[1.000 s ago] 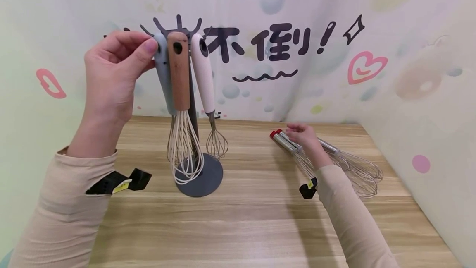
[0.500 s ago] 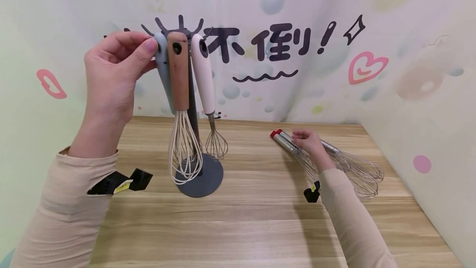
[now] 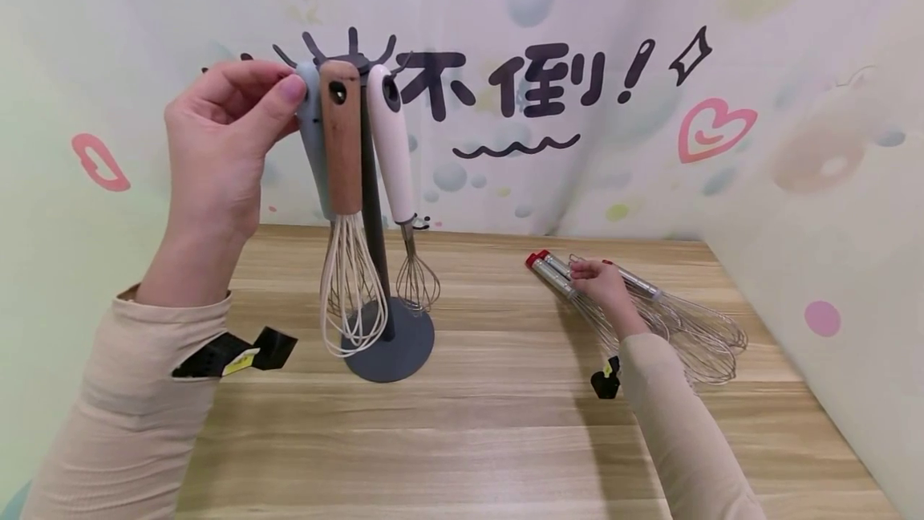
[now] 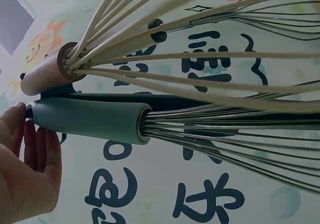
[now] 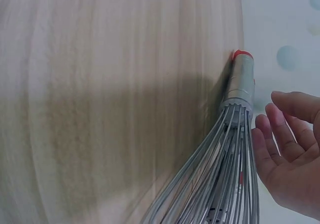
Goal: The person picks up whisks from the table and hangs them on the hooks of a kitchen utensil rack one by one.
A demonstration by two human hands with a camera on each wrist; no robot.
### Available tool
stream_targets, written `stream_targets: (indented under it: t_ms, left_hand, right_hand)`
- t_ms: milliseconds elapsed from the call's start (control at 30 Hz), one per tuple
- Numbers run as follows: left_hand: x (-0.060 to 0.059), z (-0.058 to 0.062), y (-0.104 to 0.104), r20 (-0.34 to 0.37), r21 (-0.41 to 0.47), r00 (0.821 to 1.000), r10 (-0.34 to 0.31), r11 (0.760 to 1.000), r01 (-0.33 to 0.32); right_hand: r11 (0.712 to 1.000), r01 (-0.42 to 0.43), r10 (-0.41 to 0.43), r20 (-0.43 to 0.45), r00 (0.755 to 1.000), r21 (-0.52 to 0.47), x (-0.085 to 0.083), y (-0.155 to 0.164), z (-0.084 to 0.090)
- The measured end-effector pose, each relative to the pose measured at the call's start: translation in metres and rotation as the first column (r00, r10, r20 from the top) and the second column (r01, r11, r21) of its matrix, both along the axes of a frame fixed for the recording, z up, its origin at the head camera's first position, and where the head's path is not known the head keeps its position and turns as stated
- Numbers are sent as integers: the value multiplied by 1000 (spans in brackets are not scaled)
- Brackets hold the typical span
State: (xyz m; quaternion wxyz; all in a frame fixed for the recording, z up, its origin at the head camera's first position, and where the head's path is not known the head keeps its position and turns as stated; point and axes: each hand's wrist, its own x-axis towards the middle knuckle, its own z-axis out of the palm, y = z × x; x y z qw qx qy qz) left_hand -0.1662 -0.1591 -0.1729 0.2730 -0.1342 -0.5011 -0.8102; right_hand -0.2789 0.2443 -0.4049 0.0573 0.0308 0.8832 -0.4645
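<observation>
A dark grey stand [image 3: 393,339] carries three hanging whisks. My left hand [image 3: 283,93] pinches the top of the grey-handled whisk [image 3: 312,135] at its hook; in the left wrist view the fingertips [image 4: 22,129] sit at the end of that grey handle [image 4: 90,120]. A wood-handled whisk [image 3: 341,143] and a white-handled whisk [image 3: 393,143] hang beside it. My right hand [image 3: 590,271] rests over steel whisks with red-capped handles [image 3: 550,271] lying on the table. In the right wrist view its fingers [image 5: 280,134] are loosely curled beside the wires of a steel whisk [image 5: 241,83], gripping nothing.
A further steel whisk [image 3: 693,327] lies right of my right hand, near the right wall. The wooden table [image 3: 491,440] runs from the printed backdrop to me. The stand's hooks [image 3: 354,50] fan out above the handles.
My right hand has slid a little nearer along the steel whisks. The wood-handled whisk has swung slightly left. My left hand stays at the grey handle's top.
</observation>
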Motion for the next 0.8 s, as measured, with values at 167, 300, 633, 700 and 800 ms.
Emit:
stream_targets:
  t_ms: [167, 300, 633, 700, 800]
  left_hand:
    - [-1, 0, 0, 2, 25, 1000, 30, 999, -30]
    - [-1, -1, 1, -7, 56, 999, 40, 998, -39]
    - [-3, -1, 1, 2, 67, 999, 44, 997, -44]
    - [-3, -1, 0, 8, 65, 999, 51, 997, -51]
    - [-3, -1, 0, 15, 60, 998, 57, 997, -57]
  right_hand:
    - [999, -12, 12, 10, 1000, 35, -3, 2, -7]
    - [998, -9, 9, 3, 1000, 59, -5, 5, -12]
    - [999, -3, 3, -10, 1000, 50, -5, 5, -14]
    - [999, -8, 9, -12, 1000, 50, -4, 4, -14]
    - [999, -9, 10, -5, 1000, 45, -3, 4, -13]
